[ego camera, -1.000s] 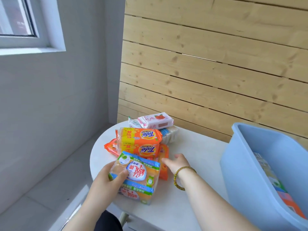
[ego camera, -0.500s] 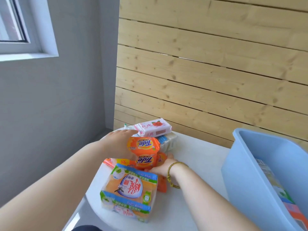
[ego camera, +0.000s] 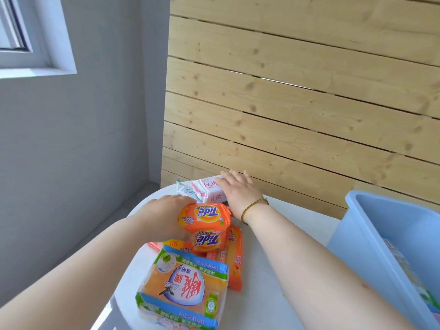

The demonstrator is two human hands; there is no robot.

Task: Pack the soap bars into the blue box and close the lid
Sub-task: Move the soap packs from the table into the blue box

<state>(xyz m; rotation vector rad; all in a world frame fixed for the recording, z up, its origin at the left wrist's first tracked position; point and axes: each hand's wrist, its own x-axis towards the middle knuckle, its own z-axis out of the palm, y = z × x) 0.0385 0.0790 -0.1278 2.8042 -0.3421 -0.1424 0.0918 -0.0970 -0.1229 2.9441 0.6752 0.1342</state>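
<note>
While the left hand [ego camera: 166, 215] curls its grip around the side of an orange Tide soap pack [ego camera: 204, 216] at the tabletop's [ego camera: 269, 270] centre, the right hand [ego camera: 240, 191] lies flat, fingers spread, on a pink-and-white soap bar [ego camera: 209, 191] at twelve o'clock. A large soap multipack [ego camera: 183, 289] sits at six o'clock. At three o'clock stands the blue box [ego camera: 371, 239], lidless, packs inside.
</note>
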